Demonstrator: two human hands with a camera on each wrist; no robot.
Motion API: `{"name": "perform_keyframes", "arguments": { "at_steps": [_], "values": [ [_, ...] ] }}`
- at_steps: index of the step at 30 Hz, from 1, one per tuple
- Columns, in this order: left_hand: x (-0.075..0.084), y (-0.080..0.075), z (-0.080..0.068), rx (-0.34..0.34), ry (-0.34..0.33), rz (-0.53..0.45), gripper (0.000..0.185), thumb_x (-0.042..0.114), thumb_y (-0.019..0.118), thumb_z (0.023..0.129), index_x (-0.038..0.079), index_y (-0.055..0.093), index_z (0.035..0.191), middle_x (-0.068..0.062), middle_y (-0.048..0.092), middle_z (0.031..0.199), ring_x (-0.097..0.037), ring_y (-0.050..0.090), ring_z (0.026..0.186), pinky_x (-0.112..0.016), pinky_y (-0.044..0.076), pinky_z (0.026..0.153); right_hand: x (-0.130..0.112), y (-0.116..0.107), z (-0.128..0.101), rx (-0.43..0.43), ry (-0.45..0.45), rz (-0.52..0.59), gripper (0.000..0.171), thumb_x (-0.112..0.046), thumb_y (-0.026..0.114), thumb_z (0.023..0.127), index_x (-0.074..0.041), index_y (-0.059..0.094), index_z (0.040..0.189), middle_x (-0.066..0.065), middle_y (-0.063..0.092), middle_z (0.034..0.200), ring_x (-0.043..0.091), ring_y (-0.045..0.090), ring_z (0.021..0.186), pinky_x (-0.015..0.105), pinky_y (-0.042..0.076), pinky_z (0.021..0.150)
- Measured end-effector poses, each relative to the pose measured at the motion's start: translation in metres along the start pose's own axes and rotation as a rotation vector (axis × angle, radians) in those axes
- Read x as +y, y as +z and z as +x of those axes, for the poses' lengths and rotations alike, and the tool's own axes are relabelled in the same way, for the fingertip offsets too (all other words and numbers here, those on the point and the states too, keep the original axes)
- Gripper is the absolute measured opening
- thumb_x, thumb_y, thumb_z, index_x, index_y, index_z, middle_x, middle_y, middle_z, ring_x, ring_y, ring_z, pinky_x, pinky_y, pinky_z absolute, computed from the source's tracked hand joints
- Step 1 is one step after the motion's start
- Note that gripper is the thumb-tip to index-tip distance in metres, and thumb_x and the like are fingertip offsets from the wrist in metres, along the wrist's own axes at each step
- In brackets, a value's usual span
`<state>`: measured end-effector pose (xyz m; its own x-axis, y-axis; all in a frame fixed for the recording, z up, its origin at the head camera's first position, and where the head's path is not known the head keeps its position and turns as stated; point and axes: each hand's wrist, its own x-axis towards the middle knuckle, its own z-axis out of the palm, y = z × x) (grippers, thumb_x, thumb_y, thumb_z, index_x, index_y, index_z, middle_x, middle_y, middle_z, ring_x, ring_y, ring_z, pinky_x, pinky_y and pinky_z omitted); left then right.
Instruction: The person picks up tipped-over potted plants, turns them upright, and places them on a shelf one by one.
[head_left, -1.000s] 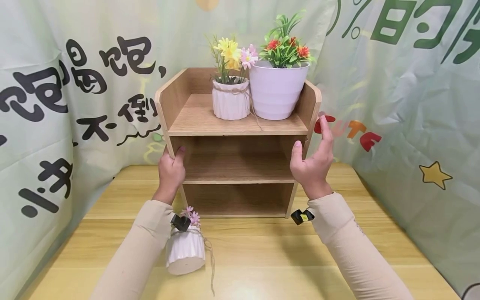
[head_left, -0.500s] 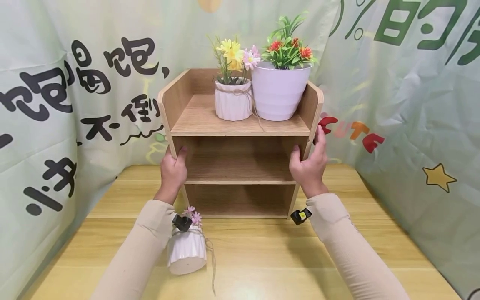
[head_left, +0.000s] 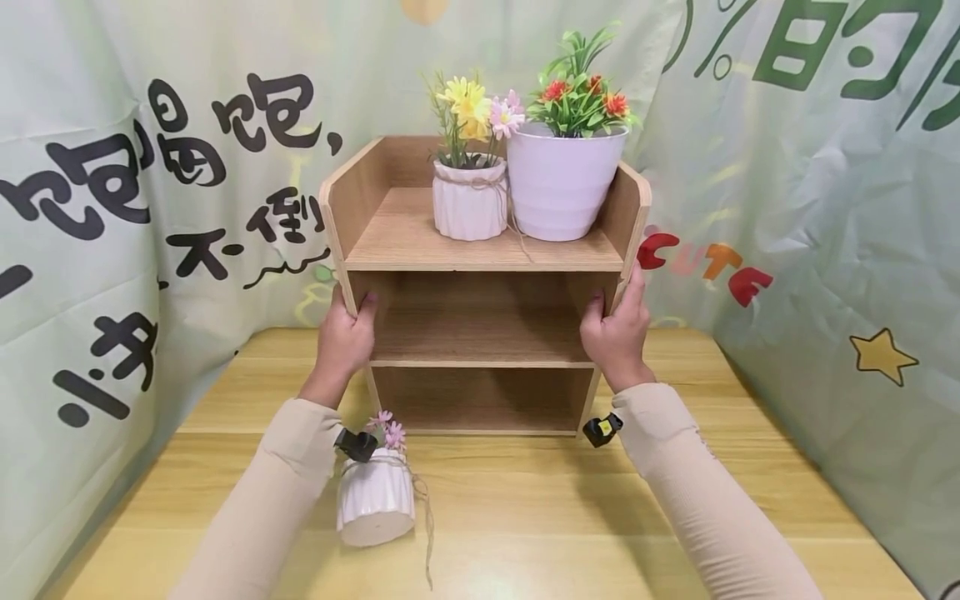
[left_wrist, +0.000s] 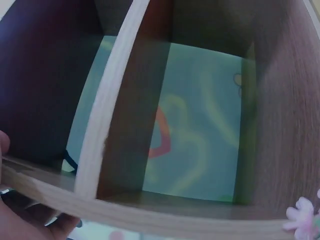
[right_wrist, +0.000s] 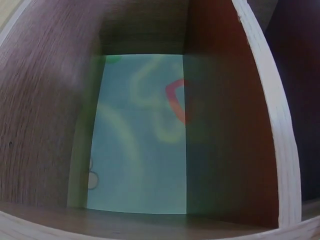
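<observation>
A three-tier wooden shelf (head_left: 480, 333) stands upright at the middle of the table. My left hand (head_left: 341, 342) grips its left side panel, thumb inside the middle tier and fingers behind the outer face. In the left wrist view, part of that left hand (left_wrist: 25, 220) shows at the panel's edge. My right hand (head_left: 618, 337) grips the right side panel in the same way, thumb inside. On the top tier stand a small white fluted pot (head_left: 470, 204) of yellow and pink flowers and a larger white pot (head_left: 566, 187) with red flowers and green leaves. The right wrist view shows only the shelf's interior (right_wrist: 230, 125).
A second small fluted pot (head_left: 375, 500) with pink flowers (head_left: 388, 429) lies tipped on the wooden table (head_left: 510, 533), beside my left forearm. Its loose twine (head_left: 430, 533) trails to the front. Printed curtains (head_left: 825, 250) hang behind and along both sides.
My right hand has closed from an open pose beside the shelf onto its right side panel. The left hand keeps its grip. The head view has shifted slightly.
</observation>
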<state>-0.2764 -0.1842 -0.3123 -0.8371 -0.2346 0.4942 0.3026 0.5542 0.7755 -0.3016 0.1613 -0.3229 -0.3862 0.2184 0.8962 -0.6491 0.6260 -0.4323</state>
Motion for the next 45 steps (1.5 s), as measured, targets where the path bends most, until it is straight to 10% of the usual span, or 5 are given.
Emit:
{"name": "perform_keyframes", "arguments": {
  "at_steps": [13,25,35,41,45],
  "values": [
    [0.007,-0.020,-0.022,-0.148,0.016,0.009,0.074,0.024,0.060,0.093,0.007,0.019,0.153,-0.025,0.038,0.148,-0.040,0.039,0.133,-0.052,0.036,0.105,0.002,0.001,-0.001,-0.014,0.030,0.007,0.053,-0.007,0.057,0.089,0.004,0.037,0.137,0.031,0.056,0.122,0.045,0.059,0.107,0.057,0.047,0.089],
    [-0.001,-0.041,-0.058,-0.370,-0.355,0.222,0.098,0.043,0.060,0.092,0.006,-0.007,0.154,-0.038,0.019,0.149,-0.054,0.023,0.134,-0.062,0.023,0.108,0.003,0.001,-0.004,-0.004,0.028,0.008,0.051,-0.010,0.054,0.092,0.005,0.037,0.138,0.033,0.057,0.119,0.045,0.060,0.104,0.057,0.048,0.088],
    [-0.029,-0.034,-0.100,-0.522,-0.466,0.222,0.103,0.049,0.059,0.093,-0.003,-0.009,0.150,-0.044,0.021,0.144,-0.059,0.026,0.129,-0.064,0.025,0.105,0.005,0.002,-0.006,0.004,0.024,0.007,0.051,-0.008,0.055,0.092,0.004,0.038,0.138,0.033,0.058,0.118,0.044,0.061,0.105,0.056,0.049,0.088],
    [-0.037,-0.029,-0.123,-0.586,-0.480,0.210,0.101,0.053,0.056,0.093,-0.001,-0.006,0.151,-0.048,0.031,0.135,-0.052,0.058,0.096,-0.052,0.054,0.074,0.006,0.001,-0.006,0.000,0.031,0.017,0.052,-0.008,0.056,0.091,0.004,0.037,0.138,0.033,0.056,0.121,0.045,0.059,0.107,0.058,0.047,0.089],
    [-0.040,-0.026,-0.133,-0.608,-0.541,0.147,0.105,0.059,0.056,0.090,0.004,-0.007,0.153,-0.049,0.030,0.134,-0.030,0.061,0.068,-0.041,0.053,0.050,0.006,0.002,-0.004,-0.008,0.013,0.016,0.053,-0.006,0.056,0.091,0.004,0.036,0.139,0.033,0.057,0.120,0.046,0.060,0.106,0.058,0.048,0.088]
  ]
}}
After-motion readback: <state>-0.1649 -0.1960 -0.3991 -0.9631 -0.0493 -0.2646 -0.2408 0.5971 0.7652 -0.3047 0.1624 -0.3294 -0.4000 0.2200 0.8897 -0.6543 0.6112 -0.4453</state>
